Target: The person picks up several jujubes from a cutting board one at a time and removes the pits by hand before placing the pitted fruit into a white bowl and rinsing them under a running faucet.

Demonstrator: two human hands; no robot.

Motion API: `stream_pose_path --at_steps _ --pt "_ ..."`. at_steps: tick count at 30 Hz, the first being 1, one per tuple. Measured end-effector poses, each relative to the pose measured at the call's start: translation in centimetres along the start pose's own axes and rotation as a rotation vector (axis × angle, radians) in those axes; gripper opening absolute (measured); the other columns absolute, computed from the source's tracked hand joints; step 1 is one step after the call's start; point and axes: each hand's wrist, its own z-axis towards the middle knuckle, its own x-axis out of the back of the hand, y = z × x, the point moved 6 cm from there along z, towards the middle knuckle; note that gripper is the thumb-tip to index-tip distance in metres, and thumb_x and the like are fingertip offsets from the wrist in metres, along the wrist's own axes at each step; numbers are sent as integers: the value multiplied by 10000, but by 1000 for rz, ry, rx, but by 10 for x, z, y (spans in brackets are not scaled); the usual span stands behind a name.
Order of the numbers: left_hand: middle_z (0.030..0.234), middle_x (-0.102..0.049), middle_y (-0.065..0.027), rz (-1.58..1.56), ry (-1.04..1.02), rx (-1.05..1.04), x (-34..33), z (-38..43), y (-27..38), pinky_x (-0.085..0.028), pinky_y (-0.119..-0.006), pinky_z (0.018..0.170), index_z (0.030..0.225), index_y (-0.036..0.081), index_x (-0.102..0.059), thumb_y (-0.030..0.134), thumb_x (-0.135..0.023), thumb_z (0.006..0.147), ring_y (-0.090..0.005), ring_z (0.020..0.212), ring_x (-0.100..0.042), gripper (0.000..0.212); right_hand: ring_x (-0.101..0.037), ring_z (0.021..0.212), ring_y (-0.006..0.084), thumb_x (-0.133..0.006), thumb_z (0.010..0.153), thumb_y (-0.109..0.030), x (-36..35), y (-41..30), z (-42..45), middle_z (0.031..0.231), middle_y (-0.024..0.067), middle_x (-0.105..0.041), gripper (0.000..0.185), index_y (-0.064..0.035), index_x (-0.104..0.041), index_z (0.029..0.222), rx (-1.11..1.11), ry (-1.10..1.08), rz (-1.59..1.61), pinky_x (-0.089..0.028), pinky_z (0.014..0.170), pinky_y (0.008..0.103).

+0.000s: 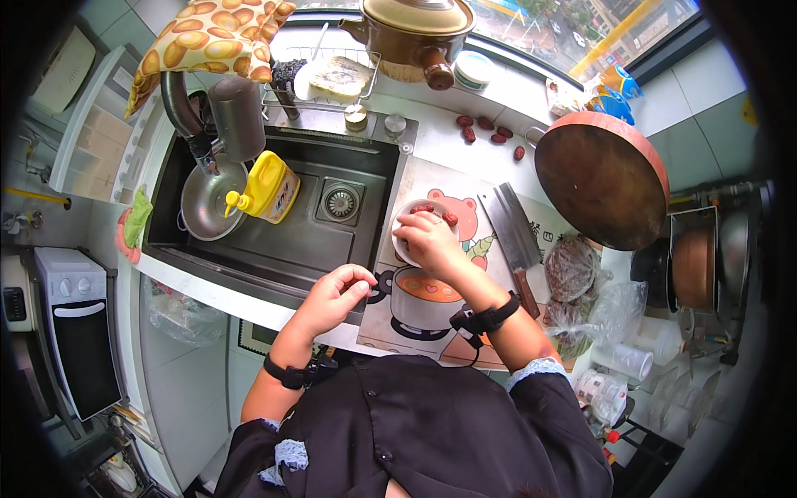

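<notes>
Over a small white bowl [403, 248] is my right hand [429, 239], its fingers at the rim and inside; whether they grip a date is hidden. Red dates [449, 218] show in the bowl beyond my fingers. The bowl stands on a printed mat [386, 317]. Near the sink's front right corner hovers my left hand [336, 299], fingers curled and thumb near them; whether something small is between them cannot be told. Several loose red dates [498, 139] lie on the white counter behind the mat. A cleaver [514, 233] with a wooden handle lies on the mat, right of the bowl.
Left is a sink [280, 249] with a metal bowl [212, 205] and a yellow detergent bottle [271, 190]. A round pan [598, 180] stands at the right, beside plastic bags of food [570, 267]. A brown pot [411, 43] stands on the sill.
</notes>
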Motion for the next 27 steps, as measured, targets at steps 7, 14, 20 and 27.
stream_pose_path --at_steps 7,14,20,27 --pt "881 -591 8 51 18 -19 6 1 -1 -449 -233 765 993 30 -587 145 -533 918 -74 826 -537 148 -588 1003 341 -601 779 -57 88 89 20 1090 180 -604 286 -50 -610 1064 -306 304 69 -462 886 365" --pt "906 -585 3 34 -1 20 6 3 -3 -448 -232 777 997 29 -581 131 -534 914 -77 839 -540 139 -414 1225 377 -608 774 -223 87 215 12 1390 191 -362 552 -141 -463 1301 -782 89 -300 -342 1037 422" --pt "932 -581 -3 46 12 21 10 -5 3 -449 -236 795 1000 26 -579 122 -538 910 -84 858 -550 138 -493 1139 414 -575 778 -106 68 248 2 1402 226 -331 454 -154 -546 1229 -1005 105 -413 -429 958 436" --pt "888 -596 -9 99 57 -16 16 -8 2 -452 -242 766 986 22 -589 134 -536 908 -88 835 -549 147 -606 904 284 -577 755 -50 72 235 -1 1076 141 -572 196 -66 -630 942 -772 217 -297 -486 809 397"
